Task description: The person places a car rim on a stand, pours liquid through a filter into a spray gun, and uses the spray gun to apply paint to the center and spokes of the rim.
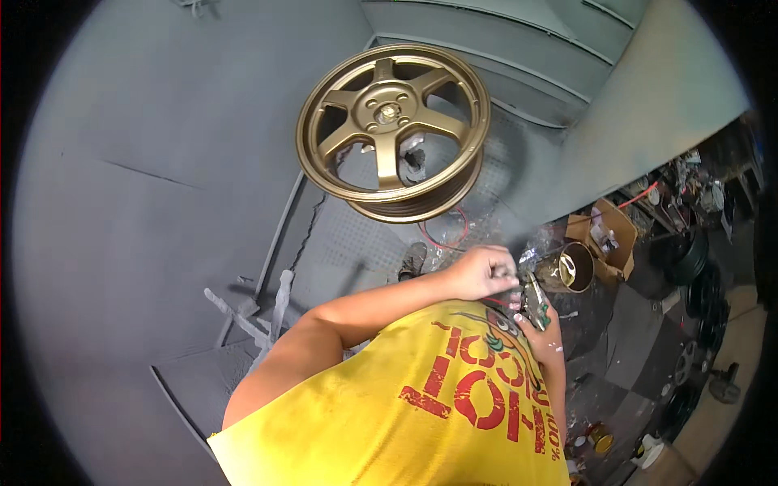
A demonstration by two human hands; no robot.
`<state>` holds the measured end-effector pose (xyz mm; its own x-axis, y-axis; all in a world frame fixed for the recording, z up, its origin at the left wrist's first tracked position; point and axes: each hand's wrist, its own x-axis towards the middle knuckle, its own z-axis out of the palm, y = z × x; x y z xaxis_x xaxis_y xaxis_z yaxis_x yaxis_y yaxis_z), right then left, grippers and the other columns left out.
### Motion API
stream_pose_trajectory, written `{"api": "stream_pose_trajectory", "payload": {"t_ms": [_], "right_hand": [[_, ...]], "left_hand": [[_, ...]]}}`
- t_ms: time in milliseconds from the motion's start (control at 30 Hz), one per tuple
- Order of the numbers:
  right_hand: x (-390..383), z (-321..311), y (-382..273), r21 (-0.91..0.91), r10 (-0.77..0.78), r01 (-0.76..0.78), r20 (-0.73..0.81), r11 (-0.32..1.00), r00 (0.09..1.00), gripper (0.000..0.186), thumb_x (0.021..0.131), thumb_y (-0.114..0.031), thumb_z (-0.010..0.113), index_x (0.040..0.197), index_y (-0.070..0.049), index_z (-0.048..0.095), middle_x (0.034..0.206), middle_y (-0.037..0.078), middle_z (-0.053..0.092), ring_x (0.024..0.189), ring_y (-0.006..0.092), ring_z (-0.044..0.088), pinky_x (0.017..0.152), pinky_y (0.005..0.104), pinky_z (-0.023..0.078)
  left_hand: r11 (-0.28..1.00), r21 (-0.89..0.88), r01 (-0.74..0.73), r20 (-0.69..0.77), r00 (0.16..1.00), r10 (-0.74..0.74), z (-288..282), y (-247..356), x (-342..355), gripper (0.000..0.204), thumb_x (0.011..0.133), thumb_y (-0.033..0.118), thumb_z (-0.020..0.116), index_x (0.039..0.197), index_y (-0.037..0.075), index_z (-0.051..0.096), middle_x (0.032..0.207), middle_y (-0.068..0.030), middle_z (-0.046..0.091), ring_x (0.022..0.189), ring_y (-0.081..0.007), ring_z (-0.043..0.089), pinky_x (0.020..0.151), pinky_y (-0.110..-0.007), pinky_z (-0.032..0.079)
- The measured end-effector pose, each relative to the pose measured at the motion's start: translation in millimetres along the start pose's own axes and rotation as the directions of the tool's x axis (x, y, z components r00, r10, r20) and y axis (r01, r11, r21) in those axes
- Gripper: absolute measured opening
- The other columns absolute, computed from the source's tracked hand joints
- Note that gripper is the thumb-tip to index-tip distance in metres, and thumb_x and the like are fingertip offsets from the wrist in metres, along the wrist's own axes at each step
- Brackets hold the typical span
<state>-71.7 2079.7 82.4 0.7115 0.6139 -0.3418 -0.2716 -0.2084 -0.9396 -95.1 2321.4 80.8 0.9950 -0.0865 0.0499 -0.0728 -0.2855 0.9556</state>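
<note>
My right hand [548, 336] is wrapped around a metal spray gun [532, 298] with green on its handle, close to the right side of my yellow shirt. Just beyond the gun is a round, open, gold-brown cup [559, 271]; whether it is joined to the gun, I cannot tell. My left hand [485, 272] reaches across my front, its fingers curled together beside the gun; whatever they hold is hidden. Ahead of both hands, a bronze six-spoke car wheel rim [387, 166] is held up face-on, apart from my hands. Its support is mostly hidden.
A cardboard box [620, 243] stands right of the cup, before cluttered shelves [697, 182]. A red hose [458, 231] loops on the floor under the rim. Left of me is a grey-coated stand [279, 304]. Dark tyres [693, 324] line the far right.
</note>
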Motion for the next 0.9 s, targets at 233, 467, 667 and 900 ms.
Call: {"api": "stream_pose_trajectory", "payload": {"t_ms": [233, 467, 667, 900], "right_hand": [[2.7, -11.1, 17.0, -0.056, -0.039, 0.038, -0.026, 0.998, 0.999, 0.051, 0.079, -0.006, 0.076, 0.125, 0.0, 0.055, 0.113, 0.008, 0.065, 0.103, 0.0167, 0.061, 0.092, 0.0323, 0.047], [5.3, -4.2, 53.7, -0.235, -0.039, 0.005, -0.141, 0.972, 0.989, 0.038, 0.084, -0.013, 0.071, 0.118, -0.001, 0.059, 0.112, 0.013, 0.066, 0.105, 0.0233, 0.062, 0.092, 0.0348, 0.046], [13.5, 4.7, 50.3, -0.205, -0.027, 0.021, -0.028, 0.979, 0.999, 0.035, 0.083, -0.012, 0.071, 0.116, -0.002, 0.062, 0.112, 0.012, 0.067, 0.104, 0.0212, 0.062, 0.091, 0.0345, 0.047], [35.1, 33.1, 14.4, -0.259, -0.133, 0.137, 0.033, 0.956, 0.991, 0.038, 0.086, -0.013, 0.069, 0.121, -0.002, 0.059, 0.109, 0.011, 0.066, 0.104, 0.0208, 0.062, 0.09, 0.0349, 0.047]], "left_hand": [[0.929, 0.013, -0.37, 0.278, 0.894, 0.352, 17.2, 34.4, 17.2, 0.034, 0.087, 0.017, 0.068, 0.119, 0.005, 0.065, 0.097, -0.014, 0.062, 0.095, -0.034, 0.059, 0.086, -0.042, 0.047], [0.91, 0.193, -0.368, 0.324, 0.899, 0.295, 20.5, 39.3, 12.8, 0.026, 0.088, 0.019, 0.064, 0.111, 0.008, 0.068, 0.092, -0.012, 0.062, 0.09, -0.0331, 0.061, 0.079, -0.044, 0.05], [0.915, 0.217, -0.339, 0.234, 0.928, 0.288, 10.4, 39.3, 2.8, 0.018, 0.083, 0.016, 0.069, 0.1, 0.012, 0.072, 0.084, -0.0079, 0.064, 0.084, -0.0301, 0.063, 0.072, -0.043, 0.051], [0.968, 0.079, -0.239, 0.104, 0.967, 0.231, -12.2, 24.3, -7.2, 0.03, 0.078, 0.013, 0.076, 0.108, 0.011, 0.071, 0.088, -0.0082, 0.071, 0.075, -0.0253, 0.066, 0.07, -0.036, 0.052]]}}
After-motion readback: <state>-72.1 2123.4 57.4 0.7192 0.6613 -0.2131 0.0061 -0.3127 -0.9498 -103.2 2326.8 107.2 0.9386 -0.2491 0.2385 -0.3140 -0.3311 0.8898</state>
